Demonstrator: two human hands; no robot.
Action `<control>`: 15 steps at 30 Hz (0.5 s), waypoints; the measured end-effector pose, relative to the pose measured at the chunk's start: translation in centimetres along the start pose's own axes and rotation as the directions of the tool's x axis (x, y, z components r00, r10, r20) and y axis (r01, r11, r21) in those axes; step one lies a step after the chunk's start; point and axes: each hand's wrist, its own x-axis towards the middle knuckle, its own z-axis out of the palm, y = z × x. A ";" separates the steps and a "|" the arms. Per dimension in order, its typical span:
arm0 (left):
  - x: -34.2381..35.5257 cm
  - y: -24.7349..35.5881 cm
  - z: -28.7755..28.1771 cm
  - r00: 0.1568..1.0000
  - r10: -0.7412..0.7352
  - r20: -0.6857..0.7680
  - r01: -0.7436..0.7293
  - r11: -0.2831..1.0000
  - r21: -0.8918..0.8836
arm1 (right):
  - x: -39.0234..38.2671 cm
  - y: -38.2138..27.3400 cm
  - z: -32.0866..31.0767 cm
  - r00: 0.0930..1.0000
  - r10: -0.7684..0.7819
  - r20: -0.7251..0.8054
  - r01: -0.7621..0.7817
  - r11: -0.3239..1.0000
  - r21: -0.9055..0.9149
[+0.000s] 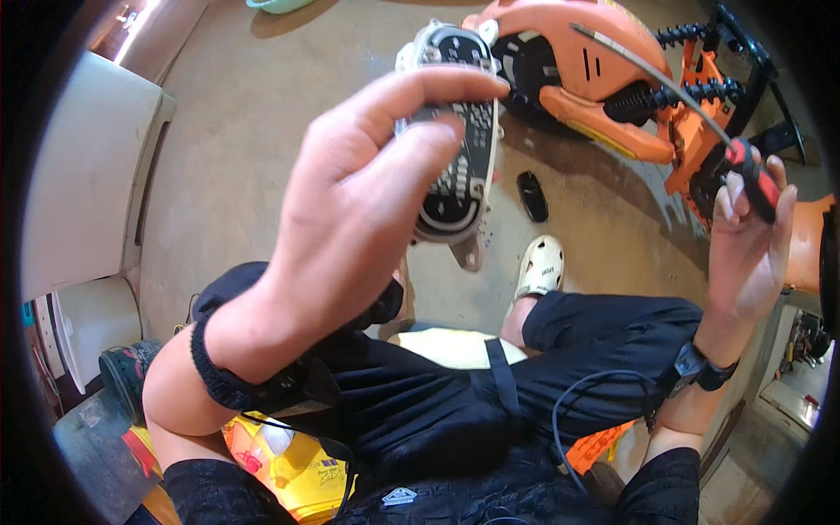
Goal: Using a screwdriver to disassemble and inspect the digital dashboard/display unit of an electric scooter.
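Note:
My left hand (350,188) is raised in front of me, thumb and fingers closed round an oval instrument panel (477,162). The panel has a black face with pale markings and a whitish housing with mounting tabs. Part of it is hidden behind my fingers. Out to the right, my right hand (748,249) grips a screwdriver (754,182) by its red and black handle. The long metal shaft points up and left, across the orange vehicle body (595,44), apart from the panel.
Black coil springs (713,90) and an orange frame belong to the vehicle at the upper right. A small black oval part (532,196) lies on the floor near my pale clog (541,267). At left stands a white cabinet (87,175); yellow bags (302,477) lie beside me.

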 end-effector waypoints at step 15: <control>0.1 1.7 2.3 0.970 -0.007 -0.242 0.027 0.997 0.077 | 2.8 5.1 -2.1 0.984 0.149 -0.096 -0.162 0.534 -0.830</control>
